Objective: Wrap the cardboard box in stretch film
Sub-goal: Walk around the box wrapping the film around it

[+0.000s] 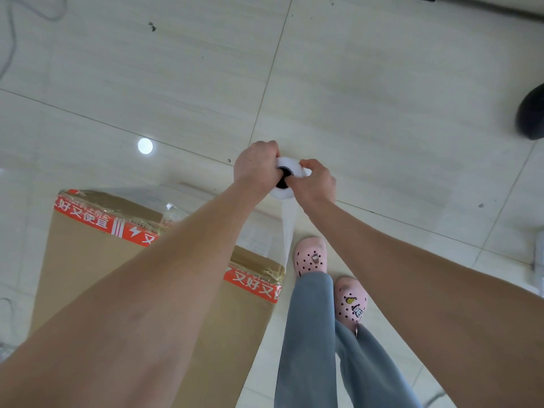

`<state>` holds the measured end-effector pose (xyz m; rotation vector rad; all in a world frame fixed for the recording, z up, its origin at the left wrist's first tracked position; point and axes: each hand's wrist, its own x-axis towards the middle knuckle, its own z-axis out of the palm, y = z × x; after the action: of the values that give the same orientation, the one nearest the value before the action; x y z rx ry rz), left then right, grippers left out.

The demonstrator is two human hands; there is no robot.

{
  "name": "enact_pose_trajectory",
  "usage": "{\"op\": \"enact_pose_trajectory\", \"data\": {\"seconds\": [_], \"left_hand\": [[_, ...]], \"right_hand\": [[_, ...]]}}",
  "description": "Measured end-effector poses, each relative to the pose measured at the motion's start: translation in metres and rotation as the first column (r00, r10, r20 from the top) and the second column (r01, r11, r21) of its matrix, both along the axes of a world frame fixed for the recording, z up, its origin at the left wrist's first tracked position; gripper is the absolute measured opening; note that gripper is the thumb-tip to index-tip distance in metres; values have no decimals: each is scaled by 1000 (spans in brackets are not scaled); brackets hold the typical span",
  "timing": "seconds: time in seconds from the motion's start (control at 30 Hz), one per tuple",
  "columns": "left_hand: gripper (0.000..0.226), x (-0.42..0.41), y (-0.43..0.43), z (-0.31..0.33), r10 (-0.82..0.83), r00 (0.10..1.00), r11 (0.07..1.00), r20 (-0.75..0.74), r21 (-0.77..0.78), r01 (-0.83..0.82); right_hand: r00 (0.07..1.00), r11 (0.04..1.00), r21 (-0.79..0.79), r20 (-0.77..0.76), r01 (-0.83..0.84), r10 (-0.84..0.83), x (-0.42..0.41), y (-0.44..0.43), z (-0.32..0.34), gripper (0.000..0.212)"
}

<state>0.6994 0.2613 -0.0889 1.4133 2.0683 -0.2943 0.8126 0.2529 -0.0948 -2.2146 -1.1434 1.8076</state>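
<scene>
A tall brown cardboard box [88,260] with red printed tape stands on the tiled floor at lower left, partly hidden by my left forearm. Clear film lies over its top. Above and to the right of the box I hold a white stretch film roll [290,167] upright, seen end-on with its dark core. My left hand [255,167] grips the roll's left side. My right hand [316,182] grips its right side, fingers at the core. A strip of film [288,228] runs down from the roll toward the box's right corner.
My legs in grey trousers and pink clogs [310,256] stand just right of the box. A dark rounded object [531,113] sits at the right edge. A cable [8,39] trails at the upper left. Pale floor tiles stretch beyond my hands.
</scene>
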Motion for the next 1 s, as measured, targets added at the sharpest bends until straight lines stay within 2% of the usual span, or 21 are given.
{"op": "enact_pose_trajectory", "data": {"seconds": [0.1, 0.17, 0.23, 0.27, 0.33, 0.4, 0.5, 0.67, 0.73, 0.83, 1.0], "left_hand": [[22, -9, -4, 2, 262, 964, 965, 43, -24, -261], [22, -10, -8, -1, 446, 889, 895, 101, -62, -442], [26, -8, -10, -3, 564, 809, 826, 163, -104, -555], [29, -7, -9, -3, 576, 798, 817, 176, -119, -564], [34, -6, -2, -2, 501, 848, 865, 173, -125, -486], [40, -8, 8, -1, 343, 927, 939, 151, -80, -335], [48, -13, 21, -2, 139, 983, 990, 118, -4, -139], [23, -19, 35, 1, 7, 999, 1000, 48, -11, -7], [22, -27, 35, 1, 69, 996, 997, 50, -27, -68], [18, -41, 34, 2, 274, 960, 960, 58, -72, -270], [14, -67, 35, 2, 594, 799, 803, 93, -126, -583]], "right_hand": [[998, 996, 91, 66, -12, 6, -9, 7, 2, 35], [996, 992, 125, 85, -10, -1, -15, 13, 2, 33], [994, 995, 87, 104, -40, 31, -19, 17, 1, 36], [993, 997, 56, 107, -52, 46, -21, 20, 2, 38], [993, 998, 27, 105, -59, 56, -24, 25, 0, 39], [993, 999, 26, 111, -46, 43, -26, 32, 0, 38], [994, 999, 15, 101, -50, 48, -27, 36, -2, 37], [975, 981, 38, 128, -189, 182, -29, 45, -1, 38], [956, 961, 56, 139, -269, 259, -36, 52, 2, 38], [943, 947, 60, 131, -315, 305, -49, 64, 5, 36], [976, 972, 86, 7, -220, 220, -65, 80, 7, 34]]}}
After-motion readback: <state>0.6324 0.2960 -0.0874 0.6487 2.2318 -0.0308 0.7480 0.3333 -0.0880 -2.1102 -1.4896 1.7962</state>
